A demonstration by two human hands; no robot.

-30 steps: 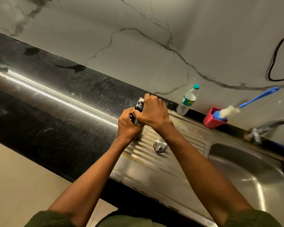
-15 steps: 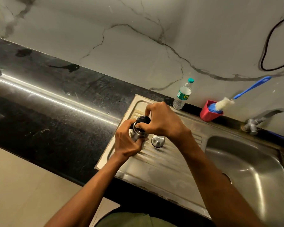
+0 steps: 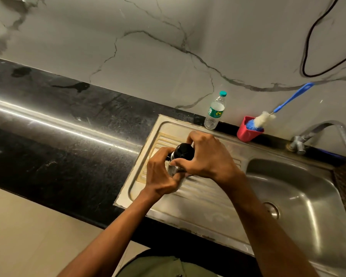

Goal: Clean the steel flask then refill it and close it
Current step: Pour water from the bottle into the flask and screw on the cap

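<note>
The steel flask stands on the ribbed drainboard of the sink. My left hand is wrapped around its steel body. My right hand grips the flask's black stopper at the top, fingers curled around its rim. Most of the flask body is hidden by both hands. The round steel cap seen earlier on the drainboard is hidden behind my right hand.
A small plastic water bottle with a teal cap stands at the wall. A red cup holds a blue-handled bottle brush. The tap hangs over the steel basin at right. Black counter stretches left.
The view has shifted so the sink sits more centrally. My hands with the flask came down from above onto the drainboard, and my right hand now covers the loose steel cap.
</note>
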